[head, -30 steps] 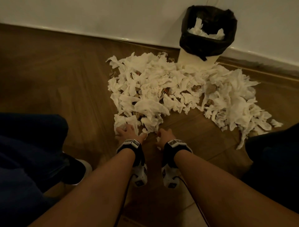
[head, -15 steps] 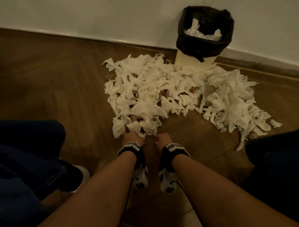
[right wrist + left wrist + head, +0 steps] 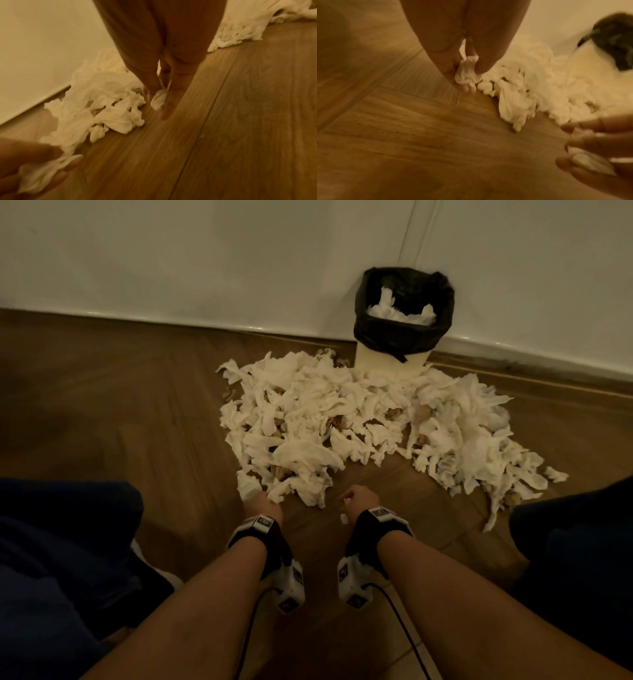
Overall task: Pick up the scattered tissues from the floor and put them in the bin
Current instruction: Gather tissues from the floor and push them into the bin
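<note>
A broad heap of crumpled white tissues (image 3: pixel 359 419) covers the wooden floor in front of a white bin (image 3: pixel 394 361) lined with a black bag (image 3: pixel 404 337), which holds some tissues. My left hand (image 3: pixel 262 501) is at the heap's near edge and pinches a crumpled tissue (image 3: pixel 465 73) between thumb and fingers. My right hand (image 3: pixel 356 499) hovers just right of it over bare floor, fingers curled round a small tissue wad (image 3: pixel 158 100). In the left wrist view the right hand (image 3: pixel 599 152) appears at lower right holding its tissue. Both views are blurred.
The bin stands against a white wall (image 3: pixel 239 268) with a skirting line. My dark-clad knees (image 3: pixel 61 542) flank the hands on the left and right (image 3: pixel 575 542). Bare wooden floor (image 3: pixel 102 405) stretches left of the heap.
The head view has tilted up, so the bin and heap sit lower in frame. My right hand has come off the floor holding a small tissue; the left stays at the heap's edge.
</note>
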Demonstrator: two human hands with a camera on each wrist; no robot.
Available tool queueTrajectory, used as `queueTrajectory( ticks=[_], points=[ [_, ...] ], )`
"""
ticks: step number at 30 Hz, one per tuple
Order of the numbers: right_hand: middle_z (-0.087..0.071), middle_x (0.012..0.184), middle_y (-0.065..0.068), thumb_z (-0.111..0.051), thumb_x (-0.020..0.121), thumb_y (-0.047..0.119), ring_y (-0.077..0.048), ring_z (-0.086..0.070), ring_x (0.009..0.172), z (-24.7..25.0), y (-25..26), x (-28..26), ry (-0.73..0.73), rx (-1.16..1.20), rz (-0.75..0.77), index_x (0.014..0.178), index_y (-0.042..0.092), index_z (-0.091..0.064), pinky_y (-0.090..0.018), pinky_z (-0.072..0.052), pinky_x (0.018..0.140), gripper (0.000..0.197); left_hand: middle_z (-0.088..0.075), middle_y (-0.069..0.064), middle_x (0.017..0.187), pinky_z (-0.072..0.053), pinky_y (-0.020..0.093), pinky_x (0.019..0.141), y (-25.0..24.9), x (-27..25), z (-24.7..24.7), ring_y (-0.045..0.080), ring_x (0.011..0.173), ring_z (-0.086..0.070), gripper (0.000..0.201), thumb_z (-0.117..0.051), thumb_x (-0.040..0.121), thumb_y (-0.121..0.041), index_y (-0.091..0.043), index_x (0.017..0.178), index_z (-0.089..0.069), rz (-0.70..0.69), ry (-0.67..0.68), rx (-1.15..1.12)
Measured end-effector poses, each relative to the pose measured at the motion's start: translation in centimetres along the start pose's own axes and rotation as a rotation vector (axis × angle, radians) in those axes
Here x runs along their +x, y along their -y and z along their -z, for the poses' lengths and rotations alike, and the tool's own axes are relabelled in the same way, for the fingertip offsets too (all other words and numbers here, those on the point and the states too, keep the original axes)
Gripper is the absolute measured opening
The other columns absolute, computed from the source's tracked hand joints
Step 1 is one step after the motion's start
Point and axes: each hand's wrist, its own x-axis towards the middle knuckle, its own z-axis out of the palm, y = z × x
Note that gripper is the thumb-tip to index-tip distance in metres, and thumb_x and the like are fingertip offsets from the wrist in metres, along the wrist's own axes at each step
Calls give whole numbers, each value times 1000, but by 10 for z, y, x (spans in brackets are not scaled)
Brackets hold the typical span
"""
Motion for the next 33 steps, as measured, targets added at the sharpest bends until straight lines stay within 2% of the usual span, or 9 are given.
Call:
queueTrajectory(
  ticks=[2, 6, 11, 16, 19, 23, 25, 29, 33],
  points=[
    [-61, 122, -7, -49, 94, 5, -22, -60, 108, 11, -2, -3, 18, 46, -7, 109, 11, -68, -18, -51, 75, 25, -49, 19, 135, -39, 39, 101, -8, -4, 8, 35, 122, -47, 37, -45, 97, -17, -5, 132, -49, -33, -21, 1],
    [-62, 124, -8, -56, 91, 3, -24, -60, 111, 30, -9, -9, 63, 83, -24, 110, 9, -69, -33, -51, 95, 24, -51, 20, 131, -37, 35, 97, -32, -10, 23, 35, 119, -48, 37, -37, 100, -21, 1, 129, -49, -45, -21, -63],
    [-65, 117, -11, -61, 90, 14, -23, -64, 104, 65, -21, -13, 30, 235, -117, 109, 5, -67, -37, -52, 93, 22, -46, 19, 138, -44, 36, 98, -74, -19, 45, 33, 123, -50, 54, -49, 91, -2, -2, 142, -31, -158, 45, -198],
    [-67, 106, -13, -58, 88, 9, -20, -63, 80, 135, -20, -9, -156, 283, -89, 112, 1, -66, -28, -56, 69, 26, -49, 23, 132, -42, 46, 101, -145, -24, 74, 39, 121, -49, 45, -46, 96, -25, 4, 130, -44, -239, 58, -296],
    [-64, 112, -19, -57, 89, 2, -27, -63, 89, 184, -15, -3, -278, 425, -42, 116, -1, -61, -38, -55, 82, 28, -53, 24, 127, -41, 42, 97, -184, -20, 84, 39, 117, -51, 40, -42, 97, -22, 6, 127, -45, -330, -11, -193],
    [-62, 110, -25, -56, 88, -3, -24, -60, 72, 252, 5, -9, -349, 730, 71, 124, 2, -52, -34, -54, 67, 37, -50, 24, 131, -43, 40, 101, -234, -21, 100, 38, 119, -51, 41, -44, 93, 1, 4, 133, -41, -468, 17, -277],
    [-62, 97, -25, -57, 87, -4, -26, -59, 68, 281, 16, -13, -376, 885, 103, 115, 9, -53, -38, -53, 71, 31, -48, 23, 133, -42, 35, 97, -259, -21, 108, 35, 121, -49, 44, -47, 92, 5, 3, 135, -38, -514, 69, -359],
    [-62, 68, -10, -67, 82, -1, -14, -61, 48, 322, 34, -15, -562, 801, 209, 88, 9, -62, -29, -57, 59, 13, -42, 23, 133, -47, 46, 92, -304, -19, 117, 38, 115, -47, 41, -41, 94, 6, -4, 133, -35, -504, 113, -631],
    [-59, 69, -8, -64, 83, -4, -18, -57, 58, 349, 49, 5, -578, 834, 266, 99, -2, -66, -32, -57, 72, 16, -45, 22, 130, -43, 40, 96, -347, -13, 117, 37, 116, -48, 33, -34, 97, -3, -4, 130, -39, -569, 23, -595]
  ],
)
